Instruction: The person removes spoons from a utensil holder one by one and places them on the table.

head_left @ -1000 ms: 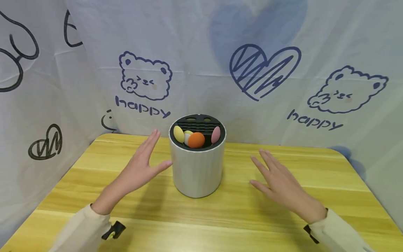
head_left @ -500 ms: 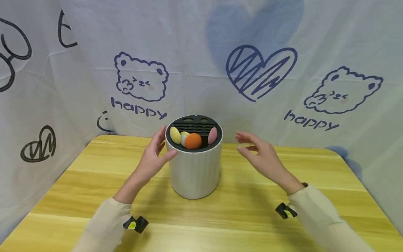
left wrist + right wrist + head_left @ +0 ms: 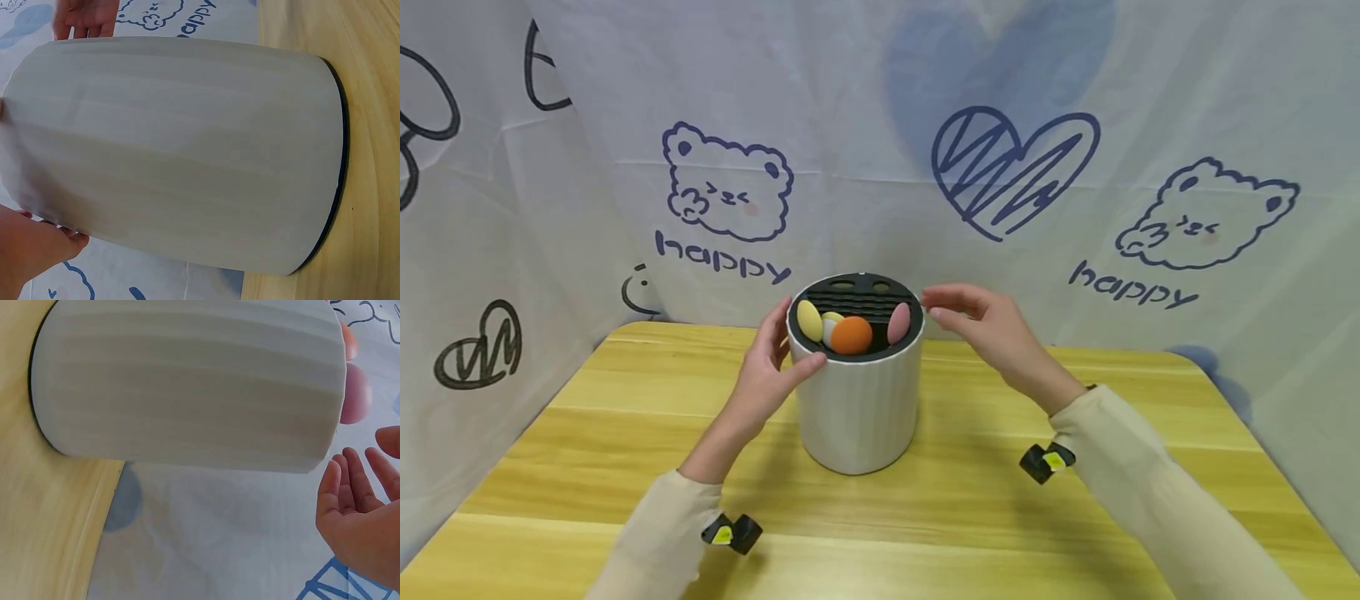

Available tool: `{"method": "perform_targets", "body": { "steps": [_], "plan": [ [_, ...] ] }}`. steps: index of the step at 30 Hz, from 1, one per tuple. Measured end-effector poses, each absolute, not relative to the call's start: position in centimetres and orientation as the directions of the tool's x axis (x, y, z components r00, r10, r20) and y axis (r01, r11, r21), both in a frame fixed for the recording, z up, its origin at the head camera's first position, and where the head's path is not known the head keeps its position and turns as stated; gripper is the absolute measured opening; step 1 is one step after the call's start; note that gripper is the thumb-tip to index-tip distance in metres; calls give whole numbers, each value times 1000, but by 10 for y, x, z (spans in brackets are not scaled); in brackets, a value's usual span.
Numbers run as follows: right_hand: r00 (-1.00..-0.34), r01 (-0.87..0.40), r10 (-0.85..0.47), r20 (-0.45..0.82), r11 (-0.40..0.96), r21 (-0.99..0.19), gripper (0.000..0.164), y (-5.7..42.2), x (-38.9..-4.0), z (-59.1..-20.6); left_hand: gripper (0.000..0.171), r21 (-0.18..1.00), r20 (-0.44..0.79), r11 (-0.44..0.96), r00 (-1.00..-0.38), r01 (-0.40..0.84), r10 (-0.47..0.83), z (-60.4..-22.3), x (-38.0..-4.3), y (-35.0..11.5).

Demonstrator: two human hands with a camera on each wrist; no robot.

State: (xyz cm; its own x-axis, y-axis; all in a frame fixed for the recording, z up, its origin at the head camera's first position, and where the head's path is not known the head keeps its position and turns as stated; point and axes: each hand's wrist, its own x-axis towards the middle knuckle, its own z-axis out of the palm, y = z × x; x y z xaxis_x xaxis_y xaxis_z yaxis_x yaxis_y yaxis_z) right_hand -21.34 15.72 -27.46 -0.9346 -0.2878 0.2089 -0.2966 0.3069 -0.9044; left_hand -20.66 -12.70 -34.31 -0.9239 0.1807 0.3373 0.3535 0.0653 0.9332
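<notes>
A big white cloth (image 3: 850, 83) with blue bears and hearts fills the top of the frame. Below it is a yellow wooden table (image 3: 880, 533). A white tub (image 3: 857, 417) stands upright on the table, in the middle of the frame. Its black top (image 3: 861, 287) has slots and two holes. The left hand (image 3: 763, 375) holds the tub's left rim, thumb in front and fingers round the side. The right hand (image 3: 992, 333) is loose and grips nothing; its bent fingers are just beside the right rim, and I can't tell if they touch. Inside the rim sit an orange ball (image 3: 852, 336) in front, a yellow egg shape (image 3: 809, 321) at left, a pink one (image 3: 898, 323) at right, and a partly hidden white-and-yellow piece (image 3: 830, 331).
</notes>
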Motion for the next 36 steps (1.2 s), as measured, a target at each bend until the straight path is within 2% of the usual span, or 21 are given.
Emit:
{"method": "perform_targets", "body": {
  "steps": [6,19,36],
  "plan": [
    [-935,-290,-285,211,273,-917,32,148,-217,-271,82,937,322,77,-930,340,177,-345,-207,-128],
    [-920,-302,-340,196,295,-907,30,135,-222,-267,82,937,329,69,-932,343,154,-346,-205,-127],
    [-901,-304,-411,134,379,-874,29,134,-221,-259,83,935,336,71,-930,348,147,-347,-203,-125]
  ]
}}
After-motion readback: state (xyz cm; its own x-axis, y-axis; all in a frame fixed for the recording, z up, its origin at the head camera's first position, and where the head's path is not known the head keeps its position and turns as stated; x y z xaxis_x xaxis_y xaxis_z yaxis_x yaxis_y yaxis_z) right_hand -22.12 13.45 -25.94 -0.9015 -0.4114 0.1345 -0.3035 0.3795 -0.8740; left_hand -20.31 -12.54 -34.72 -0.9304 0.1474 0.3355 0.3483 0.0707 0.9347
